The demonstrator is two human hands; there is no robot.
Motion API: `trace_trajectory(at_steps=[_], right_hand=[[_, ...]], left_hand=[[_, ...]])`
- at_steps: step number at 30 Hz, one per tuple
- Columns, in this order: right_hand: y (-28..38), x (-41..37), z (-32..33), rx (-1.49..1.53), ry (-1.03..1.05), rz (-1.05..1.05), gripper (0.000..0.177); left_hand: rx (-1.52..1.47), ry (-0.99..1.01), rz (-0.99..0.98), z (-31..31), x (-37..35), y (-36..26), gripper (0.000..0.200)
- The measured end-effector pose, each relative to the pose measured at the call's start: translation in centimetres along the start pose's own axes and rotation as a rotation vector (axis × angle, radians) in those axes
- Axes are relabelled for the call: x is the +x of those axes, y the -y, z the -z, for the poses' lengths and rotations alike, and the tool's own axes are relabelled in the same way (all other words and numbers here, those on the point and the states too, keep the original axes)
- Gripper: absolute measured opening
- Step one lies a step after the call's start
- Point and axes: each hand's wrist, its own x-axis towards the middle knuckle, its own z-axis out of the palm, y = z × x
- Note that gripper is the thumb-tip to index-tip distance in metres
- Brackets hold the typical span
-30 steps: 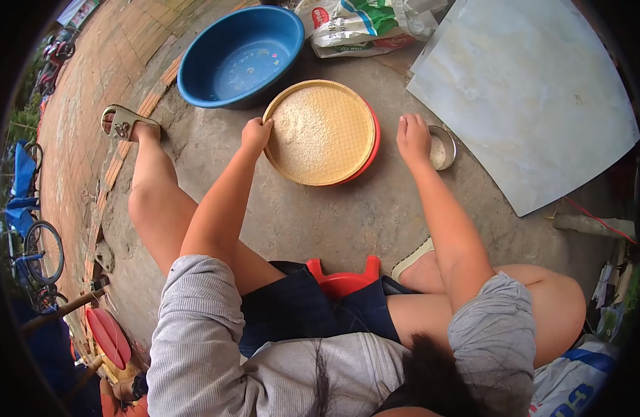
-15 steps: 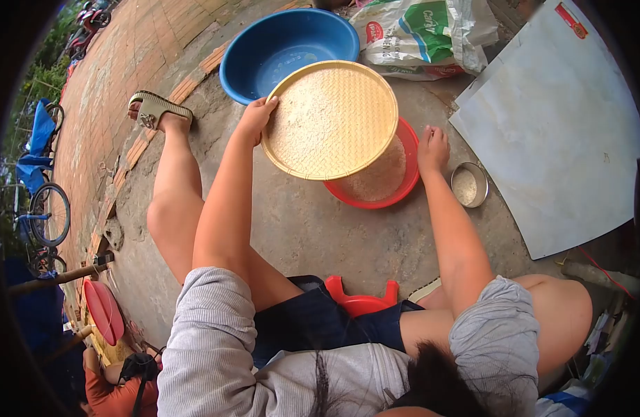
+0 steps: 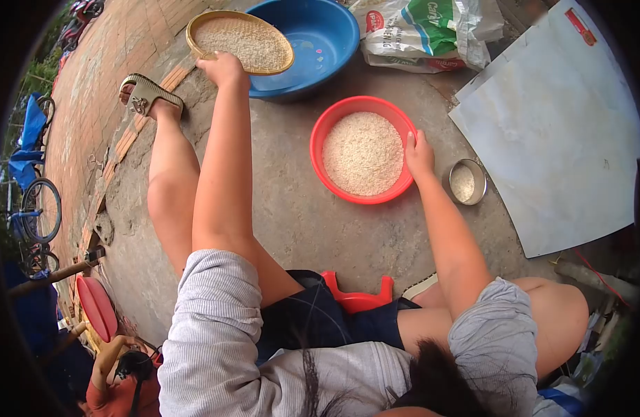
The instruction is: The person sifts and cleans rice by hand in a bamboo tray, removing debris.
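My left hand (image 3: pixel 224 68) grips the near rim of a round woven winnowing tray (image 3: pixel 281 59), which tilts over the left side of a big blue basin (image 3: pixel 327 52). Pale grain (image 3: pixel 240 43) lies spread on the tray. On the concrete in front of me stands a red basin (image 3: pixel 320 167) filled with pale grain (image 3: pixel 365 153). My right hand (image 3: pixel 418 154) is closed on the right rim of that red basin, thumb toward the inside. Close to my right wrist sits a small metal bowl (image 3: pixel 478 182) with some grain in it.
A printed white sack (image 3: pixel 431 35) lies at the back. Large pale sheets (image 3: pixel 556 132) cover the ground at right. A red plastic stool (image 3: pixel 358 295) is by my legs. At lower left is another person (image 3: pixel 125 382); bicycles (image 3: pixel 42 212) stand at the far left.
The tray has moved left and away from above the red basin to over the blue basin's left side. The red basin is now uncovered, with my right hand on its rim.
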Motion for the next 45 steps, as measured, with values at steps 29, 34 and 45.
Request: trace_trajectory(at_steps=[29,34,45], right_hand=[[-0.6,-1.6,0.2,0.187,-0.059,-0.157,0.032],[-2.6,-0.1,-0.2,0.287,-0.041,-0.203,0.031],[-5.8,-1.4,13.7,-0.192,-0.586,-0.635,0.031]], left_hand=[[-0.040,0.286,-0.145,2.7,0.3,-3.7,0.021],[0.121,0.968,0.362,2.8,-5.8,-3.6,0.028],[0.251,0.907,0.401,6.8,-14.6,15.2,0.032]])
